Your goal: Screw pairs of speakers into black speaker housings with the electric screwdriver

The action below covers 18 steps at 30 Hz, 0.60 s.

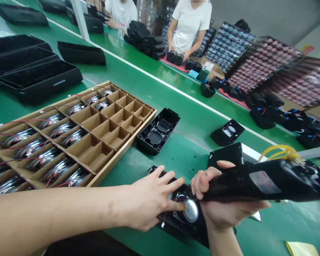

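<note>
My right hand (224,213) is wrapped round a black electric screwdriver (240,181), whose tip end points down to the left. Its bit is hidden behind my fingers. Below lies a black speaker housing (184,231), with a round silver speaker driver (191,211) set in it. My left hand (153,197) rests over the housing with its fingers spread, the index finger or thumb side touching the driver's edge. A small white connector (163,225) on a red and black wire hangs by the housing. Part of the housing is covered by my hands.
A cardboard divider box (117,151) holding several speaker drivers stands left. An open housing (160,129) lies behind my hands, another with a driver (228,132) to the right. Large black casings (37,78) sit far left. Two people in white work across the green bench (138,83).
</note>
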Motion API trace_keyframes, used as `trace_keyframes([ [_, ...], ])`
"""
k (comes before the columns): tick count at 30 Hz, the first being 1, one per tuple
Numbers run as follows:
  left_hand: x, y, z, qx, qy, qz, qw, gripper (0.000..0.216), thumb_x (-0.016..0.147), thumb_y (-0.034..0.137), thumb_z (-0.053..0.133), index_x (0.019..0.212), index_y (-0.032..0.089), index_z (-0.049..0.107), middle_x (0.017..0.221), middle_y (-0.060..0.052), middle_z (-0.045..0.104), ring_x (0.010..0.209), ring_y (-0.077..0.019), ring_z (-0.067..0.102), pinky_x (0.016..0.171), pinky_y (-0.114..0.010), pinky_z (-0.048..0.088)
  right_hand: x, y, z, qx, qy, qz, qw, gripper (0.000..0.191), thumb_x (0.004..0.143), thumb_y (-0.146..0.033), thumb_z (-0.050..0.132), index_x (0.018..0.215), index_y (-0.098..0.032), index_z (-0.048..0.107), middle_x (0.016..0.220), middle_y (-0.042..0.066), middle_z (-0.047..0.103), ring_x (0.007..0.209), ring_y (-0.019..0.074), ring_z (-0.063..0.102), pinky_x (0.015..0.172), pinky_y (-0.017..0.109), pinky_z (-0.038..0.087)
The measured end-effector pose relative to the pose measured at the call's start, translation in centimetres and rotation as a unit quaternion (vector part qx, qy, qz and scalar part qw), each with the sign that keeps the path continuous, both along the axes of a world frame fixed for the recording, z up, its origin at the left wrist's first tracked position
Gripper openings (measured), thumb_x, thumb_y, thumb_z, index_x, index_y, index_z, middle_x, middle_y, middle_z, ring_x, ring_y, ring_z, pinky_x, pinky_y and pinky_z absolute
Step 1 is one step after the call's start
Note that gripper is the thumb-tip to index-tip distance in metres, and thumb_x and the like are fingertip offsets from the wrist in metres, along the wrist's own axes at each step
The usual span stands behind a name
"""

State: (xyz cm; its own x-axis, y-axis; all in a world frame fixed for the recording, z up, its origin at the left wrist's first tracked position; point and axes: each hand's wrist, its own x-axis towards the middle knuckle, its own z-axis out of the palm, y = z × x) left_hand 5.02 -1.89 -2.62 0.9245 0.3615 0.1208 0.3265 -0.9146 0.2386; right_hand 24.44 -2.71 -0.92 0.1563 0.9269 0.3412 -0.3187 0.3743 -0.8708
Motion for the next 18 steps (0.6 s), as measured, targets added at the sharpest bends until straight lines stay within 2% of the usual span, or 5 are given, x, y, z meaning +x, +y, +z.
trace_keyframes([
  [5,0.1,0.0,0.0,-0.01,0.001,-0.001,1.0,0.069,0.086,0.046,0.077,0.151,0.038,0.056,0.155,-0.015,0.046,0.128,-0.0387,0.052,0.107,-0.063,0.045,-0.1,-0.1,0.2,-0.012,-0.003,0.025,1.0,0.075,0.076,-0.096,0.053,0.108,-0.033,0.077,0.056,-0.005,0.058,0.036,0.0109,0.046,0.036,0.024,0.041],
  [10,0.0,0.1,0.2,-0.028,-0.003,0.0,1.0,0.068,0.085,0.043,0.077,0.15,0.036,0.057,0.156,-0.015,0.047,0.131,-0.0409,0.051,0.108,-0.068,0.044,-0.6,-0.1,0.2,-0.033,0.006,0.015,0.999,0.071,0.075,-0.094,0.058,0.104,-0.033,0.078,0.056,-0.005,0.057,0.038,0.011,0.047,0.038,0.024,0.042],
  [14,0.0,0.0,-0.1,-0.04,0.002,-0.003,0.999,0.072,0.084,0.043,0.079,0.152,0.036,0.055,0.158,-0.018,0.046,0.134,-0.045,0.052,0.106,-0.07,0.046,-0.8,-0.4,0.5,-0.037,0.006,0.001,0.999,0.068,0.076,-0.09,0.063,0.113,-0.034,0.077,0.06,-0.004,0.06,0.04,0.0111,0.048,0.042,0.025,0.044],
  [18,0.1,0.1,0.3,-0.061,0.013,-0.001,0.998,0.081,0.078,0.04,0.085,0.153,0.037,0.052,0.164,-0.021,0.042,0.14,-0.0495,0.051,0.11,-0.075,0.042,1.8,-1.7,2.8,0.016,-0.004,-0.067,0.998,0.063,0.092,-0.081,0.045,0.127,-0.035,0.072,0.063,-0.002,0.062,0.044,0.0148,0.051,0.043,0.03,0.047],
])
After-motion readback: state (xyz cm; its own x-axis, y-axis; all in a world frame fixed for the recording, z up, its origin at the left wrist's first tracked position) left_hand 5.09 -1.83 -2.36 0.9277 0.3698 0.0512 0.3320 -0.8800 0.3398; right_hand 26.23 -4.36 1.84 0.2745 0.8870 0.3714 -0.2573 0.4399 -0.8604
